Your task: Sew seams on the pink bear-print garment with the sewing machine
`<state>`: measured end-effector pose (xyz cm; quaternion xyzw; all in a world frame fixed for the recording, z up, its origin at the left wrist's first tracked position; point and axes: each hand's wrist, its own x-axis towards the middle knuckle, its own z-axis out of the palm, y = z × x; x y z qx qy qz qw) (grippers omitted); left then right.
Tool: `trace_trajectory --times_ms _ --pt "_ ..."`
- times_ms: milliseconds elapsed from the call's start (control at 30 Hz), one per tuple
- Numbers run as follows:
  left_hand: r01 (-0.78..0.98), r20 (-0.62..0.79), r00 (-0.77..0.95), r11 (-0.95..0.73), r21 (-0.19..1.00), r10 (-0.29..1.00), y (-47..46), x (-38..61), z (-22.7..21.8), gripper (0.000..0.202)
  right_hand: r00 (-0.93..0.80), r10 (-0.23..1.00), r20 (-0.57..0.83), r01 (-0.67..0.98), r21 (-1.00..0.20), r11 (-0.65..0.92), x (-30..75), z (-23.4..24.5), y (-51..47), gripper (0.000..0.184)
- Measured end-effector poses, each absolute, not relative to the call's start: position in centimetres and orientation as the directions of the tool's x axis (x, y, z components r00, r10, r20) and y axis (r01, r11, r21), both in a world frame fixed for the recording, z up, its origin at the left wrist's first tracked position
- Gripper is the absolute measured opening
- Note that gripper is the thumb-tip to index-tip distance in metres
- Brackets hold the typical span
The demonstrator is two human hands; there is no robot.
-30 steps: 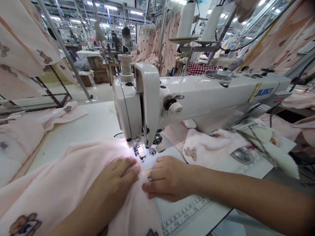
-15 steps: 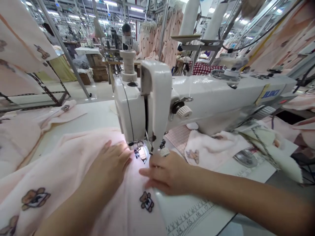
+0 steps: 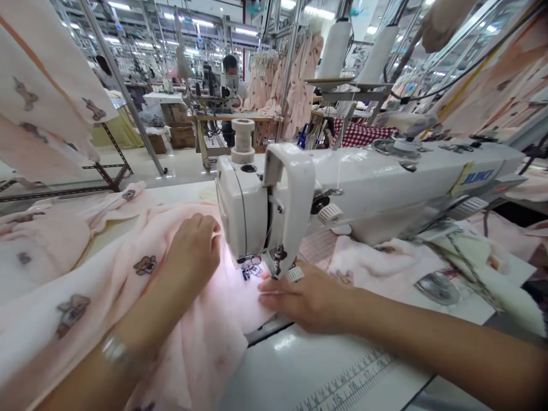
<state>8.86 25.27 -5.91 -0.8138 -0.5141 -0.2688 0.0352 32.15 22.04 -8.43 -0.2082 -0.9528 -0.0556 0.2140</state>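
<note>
Pale pink fleece fabric (image 3: 214, 337) printed with teddy bears lies bunched across the table and runs under the sewing machine's presser foot (image 3: 248, 271). My left hand (image 3: 194, 248) is closed on a fold of this fabric, left of the machine head; a clear band circles that wrist. Just right of the needle area is my right hand (image 3: 310, 297), its fingers stretched out over the fabric's edge. Part of that hand is behind the white sewing machine (image 3: 295, 194). A lamp brightens the cloth around the presser foot.
A printed ruler (image 3: 346, 388) marks the table's front. More fleece (image 3: 372, 262) and a round metal disc (image 3: 439, 288) lie to the right. Thread cones (image 3: 334, 48) stand behind the machine. Pink cloth (image 3: 47, 85) hangs at left; another person (image 3: 230, 74) sits farther back.
My left hand has gone from lying flat on the cloth to gripping a fold, lifting slightly. The fabric has shifted left and away, baring table in front. My right hand stays by the presser foot.
</note>
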Motion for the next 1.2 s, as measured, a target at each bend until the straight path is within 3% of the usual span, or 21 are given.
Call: trace_trajectory --times_ms 67,233,400,667,767,833,933,1033,1133,1200 --pt "0.845 0.464 0.332 -0.478 0.24 0.821 21.1 9.4 -6.1 0.012 -0.847 0.332 0.415 0.346 -0.043 0.937 31.1 -8.4 21.1 0.016" --pt "0.738 0.287 0.592 -0.65 0.182 0.753 14.3 9.3 -8.2 0.008 -0.876 0.305 0.373 0.299 -0.074 0.951 29.9 -9.1 20.8 0.016" --pt "0.746 0.297 0.53 -0.603 0.282 0.794 14.6 8.3 -8.7 0.01 -0.899 0.237 0.369 0.224 -0.08 0.971 30.5 -9.0 21.3 0.017" --pt "0.688 0.439 0.642 -0.725 0.031 0.629 14.3 9.0 -8.9 0.015 -0.91 0.163 0.382 0.133 -0.105 0.986 30.5 -9.0 21.0 0.022" --pt "0.72 0.344 0.592 -0.67 0.181 0.729 14.6 8.8 -8.4 0.013 -0.895 0.174 0.411 0.142 -0.107 0.984 30.3 -9.2 20.8 0.028" --pt "0.782 0.22 0.487 -0.535 0.321 0.845 14.9 8.6 -7.8 0.02 -0.882 0.177 0.436 0.165 -0.064 0.984 29.9 -9.2 20.6 0.032" --pt "0.839 0.126 0.373 -0.392 0.377 0.919 15.3 8.7 -7.1 0.032 -0.854 0.189 0.484 0.234 0.034 0.972 29.0 -9.2 20.5 0.032" --pt "0.857 0.182 0.377 -0.417 0.302 0.908 15.4 8.9 -7.1 0.032 -0.866 0.189 0.463 0.257 0.087 0.963 28.4 -9.6 20.1 0.017" --pt "0.811 0.315 0.517 -0.573 0.118 0.796 15.2 8.8 -8.0 0.025 -0.92 0.117 0.375 0.114 -0.031 0.993 28.6 -10.0 19.3 0.016" --pt "0.75 0.326 0.629 -0.661 -0.018 0.705 14.9 8.6 -8.7 0.024 -0.93 0.088 0.356 0.045 -0.128 0.991 29.2 -10.0 18.8 0.017"
